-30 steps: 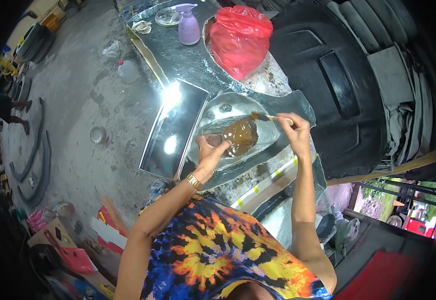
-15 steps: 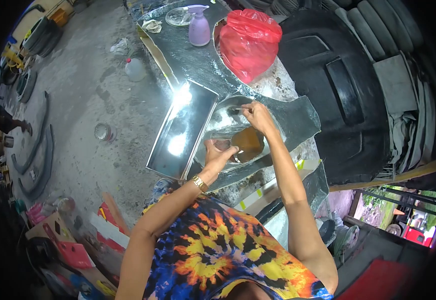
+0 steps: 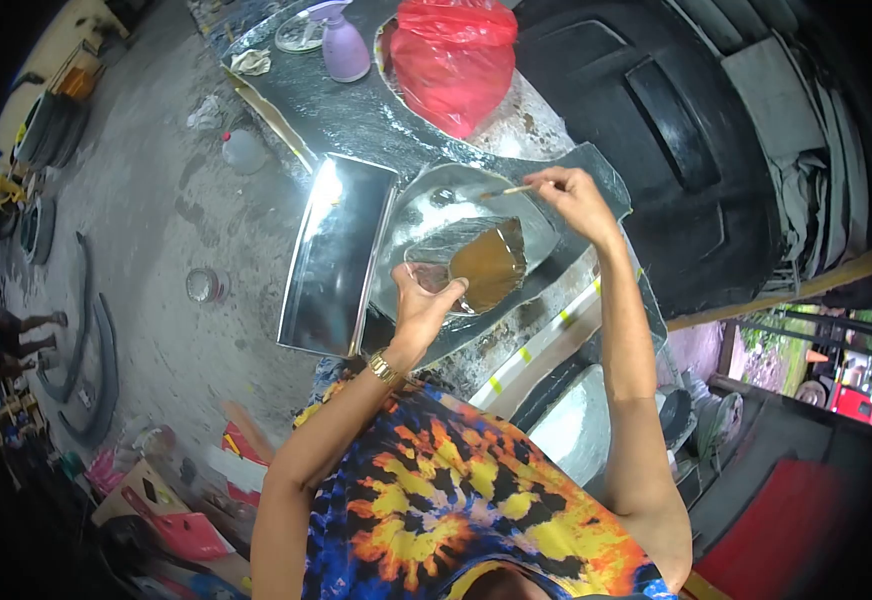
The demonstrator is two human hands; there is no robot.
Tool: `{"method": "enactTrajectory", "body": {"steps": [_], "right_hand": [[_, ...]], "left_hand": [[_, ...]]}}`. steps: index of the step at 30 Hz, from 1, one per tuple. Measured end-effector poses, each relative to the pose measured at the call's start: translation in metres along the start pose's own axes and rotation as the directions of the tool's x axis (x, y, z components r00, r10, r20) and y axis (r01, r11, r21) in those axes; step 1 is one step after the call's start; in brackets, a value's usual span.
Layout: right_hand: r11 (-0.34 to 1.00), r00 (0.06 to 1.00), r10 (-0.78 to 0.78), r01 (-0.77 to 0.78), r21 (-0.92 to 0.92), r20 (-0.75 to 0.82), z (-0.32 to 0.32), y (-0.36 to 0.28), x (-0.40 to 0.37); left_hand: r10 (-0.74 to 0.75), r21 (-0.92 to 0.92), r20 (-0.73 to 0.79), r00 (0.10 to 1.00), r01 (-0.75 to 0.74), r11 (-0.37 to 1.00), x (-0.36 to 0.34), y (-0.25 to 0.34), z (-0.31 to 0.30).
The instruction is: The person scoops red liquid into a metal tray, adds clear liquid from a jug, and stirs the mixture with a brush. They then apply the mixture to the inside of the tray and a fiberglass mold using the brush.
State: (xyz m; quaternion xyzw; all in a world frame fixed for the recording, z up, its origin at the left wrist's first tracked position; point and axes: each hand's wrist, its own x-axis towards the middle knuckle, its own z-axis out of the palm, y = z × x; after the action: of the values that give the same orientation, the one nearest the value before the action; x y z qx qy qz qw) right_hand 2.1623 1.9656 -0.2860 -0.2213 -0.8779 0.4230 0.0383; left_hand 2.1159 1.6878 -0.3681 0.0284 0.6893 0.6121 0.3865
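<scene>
In the head view my left hand [image 3: 424,308] grips the near-left rim of a clear plastic container [image 3: 436,240], thumb over the edge. Brown liquid [image 3: 488,262] fills its right part. My right hand [image 3: 574,200] pinches a thin, light-coloured stick [image 3: 508,191], held level to the upper right of the container. Whether the stick's far tip carries bristles is too small to tell. Beneath lies a glossy grey moulded piece [image 3: 531,190] on the dark, rough-surfaced table covering. A shiny rectangular panel [image 3: 334,270] rests just left of my left hand.
A red plastic bag [image 3: 453,65] and a purple spray bottle [image 3: 346,45] stand at the far end. The large black moulded panel [image 3: 656,120] lies to the right. On the floor at left are a jar [image 3: 203,285], a jug [image 3: 244,150] and curved black strips [image 3: 106,370].
My right hand has pulled back to the right and lifted the stick from the far side of the container. My left hand keeps its grip. The camera view has shifted.
</scene>
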Motion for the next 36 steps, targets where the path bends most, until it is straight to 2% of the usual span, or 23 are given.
{"method": "enactTrajectory", "body": {"steps": [1, 2, 4, 5, 6, 9, 11, 13, 14, 17, 18, 19, 21, 23, 24, 27, 29, 31, 32, 33, 35, 36], "right_hand": [[0.998, 1.0, -0.023, 0.023, 0.052, -0.009, -0.008, 0.01, -0.002], [0.995, 1.0, -0.003, 0.004, 0.097, -0.007, -0.017, 0.02, -0.005], [0.988, 0.999, 0.033, -0.033, 0.151, 0.0, -0.033, 0.013, -0.015], [0.977, 0.993, 0.118, -0.116, 0.178, -0.006, -0.04, 0.002, -0.025], [0.977, 0.995, 0.094, -0.087, 0.192, -0.028, -0.042, 0.009, -0.028], [0.97, 0.993, 0.08, -0.057, 0.237, -0.089, -0.052, 0.018, -0.042], [0.958, 0.987, 0.11, -0.073, 0.277, -0.12, -0.054, 0.021, -0.053], [0.941, 0.977, 0.159, -0.105, 0.322, -0.145, -0.055, 0.029, -0.063], [0.937, 0.972, 0.164, -0.099, 0.336, -0.171, -0.054, 0.032, -0.067], [0.918, 0.958, 0.182, -0.085, 0.387, -0.221, -0.044, 0.04, -0.081], [0.908, 0.956, 0.186, -0.08, 0.41, -0.225, -0.039, 0.045, -0.085], [0.899, 0.955, 0.188, -0.073, 0.433, -0.23, -0.035, 0.047, -0.088], [0.868, 0.952, 0.205, -0.069, 0.491, -0.229, -0.02, 0.054, -0.094], [0.865, 0.95, 0.22, -0.084, 0.495, -0.222, -0.005, 0.048, -0.101], [0.853, 0.943, 0.242, -0.093, 0.513, -0.231, 0.006, 0.046, -0.102], [0.799, 0.936, 0.256, -0.065, 0.598, -0.24, 0.041, 0.042, -0.103], [0.874, 0.898, 0.272, -0.079, 0.48, -0.346, 0.073, 0.048, -0.096], [0.894, 0.865, 0.37, -0.232, 0.383, -0.34, 0.086, 0.018, -0.093], [0.888, 0.854, 0.383, -0.235, 0.396, -0.352, 0.099, 0.013, -0.087], [0.922, 0.843, 0.337, -0.203, 0.331, -0.42, 0.12, 0.023, -0.079], [0.892, 0.826, 0.408, -0.268, 0.364, -0.389, 0.143, 0.021, -0.069], [0.907, 0.818, 0.394, -0.271, 0.323, -0.419, 0.151, 0.019, -0.067]], "left_hand": [[-0.002, 0.019, 0.004, 1.0, 0.002, 1.0, -0.004, 0.006, -0.001], [0.006, -0.047, 0.028, 1.0, -0.005, 0.999, -0.01, 0.012, -0.001], [-0.011, -0.015, 0.029, 1.0, 0.012, 1.0, -0.02, 0.028, -0.001], [-0.017, 0.001, 0.028, 0.999, 0.017, 1.0, -0.021, 0.033, -0.002], [0.038, -0.017, 0.032, 0.999, -0.038, 0.999, -0.019, 0.035, -0.002], [-0.035, 0.053, 0.022, 0.999, 0.034, 0.998, -0.023, 0.049, -0.004], [0.009, 0.034, 0.041, 0.999, -0.01, 0.999, -0.023, 0.06, -0.006], [0.111, -0.037, -0.041, 0.993, -0.112, 0.993, -0.039, 0.086, 0.002], [0.142, 0.001, 0.042, 0.989, -0.143, 0.99, -0.027, 0.082, -0.007], [0.133, 0.064, 0.15, 0.98, -0.144, 0.988, -0.035, 0.126, -0.012], [0.155, 0.114, 0.033, 0.987, -0.157, 0.981, -0.037, 0.132, -0.011], [0.204, 0.04, 0.209, 0.956, -0.217, 0.975, -0.043, 0.151, -0.017], [0.178, 0.27, 0.072, 0.981, -0.191, 0.944, -0.014, 0.152, -0.028], [0.205, 0.271, 0.146, 0.968, -0.239, 0.932, -0.011, 0.18, -0.033], [0.165, 0.386, 0.178, 0.97, -0.224, 0.895, 0.017, 0.183, -0.047], [0.12, 0.414, 0.262, 0.958, -0.224, 0.882, 0.028, 0.222, -0.049], [0.105, 0.483, 0.287, 0.952, -0.238, 0.842, 0.049, 0.235, -0.055], [0.104, 0.533, 0.306, 0.946, -0.261, 0.805, 0.067, 0.246, -0.06], [0.118, 0.552, 0.33, 0.937, -0.293, 0.781, 0.081, 0.249, -0.065], [0.131, 0.53, 0.331, 0.934, -0.299, 0.793, 0.087, 0.252, -0.063], [0.155, 0.476, 0.337, 0.929, -0.31, 0.823, 0.096, 0.255, -0.061], [0.146, 0.464, 0.367, 0.919, -0.317, 0.827, 0.107, 0.255, -0.064]]}}
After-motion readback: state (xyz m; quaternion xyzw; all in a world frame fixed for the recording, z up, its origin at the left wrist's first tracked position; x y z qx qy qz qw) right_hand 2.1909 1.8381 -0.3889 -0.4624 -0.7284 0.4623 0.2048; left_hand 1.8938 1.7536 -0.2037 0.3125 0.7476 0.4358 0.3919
